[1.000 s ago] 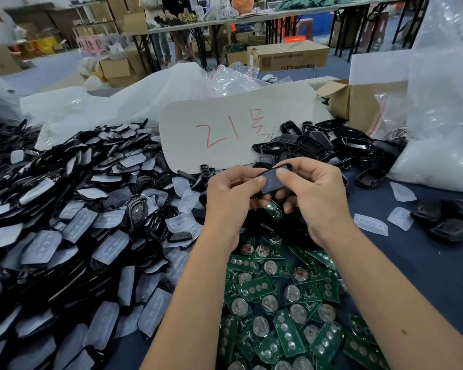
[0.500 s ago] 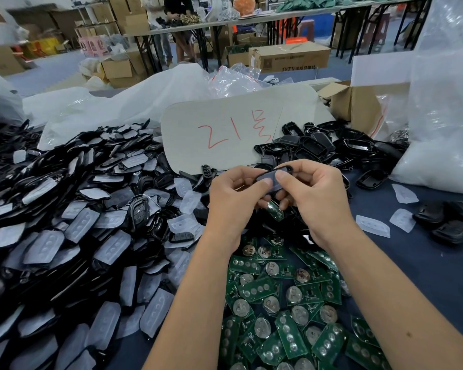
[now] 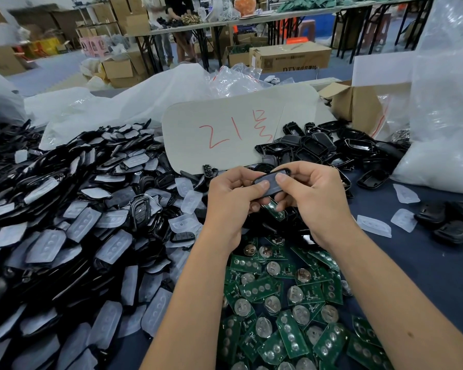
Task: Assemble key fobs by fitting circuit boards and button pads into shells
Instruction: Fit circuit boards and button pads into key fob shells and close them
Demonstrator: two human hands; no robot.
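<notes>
Little has moved since the earlier frames: both hands keep the same black shell (image 3: 271, 181) raised above the surface (image 3: 425, 265), only the thumbs shifting slightly on its grey pad face. Left hand (image 3: 231, 201) and right hand (image 3: 309, 198) each pinch 1 end, fingers curled, so the shell's long axis runs between them, tilting up toward the right hand. A green circuit board (image 3: 275, 210) sits just below the shell, tucked under the right hand's fingers. That board is nearer the right hand, which probably seats it next. Spare boards (image 3: 292, 316) lie below the shell, nearer the person.
</notes>
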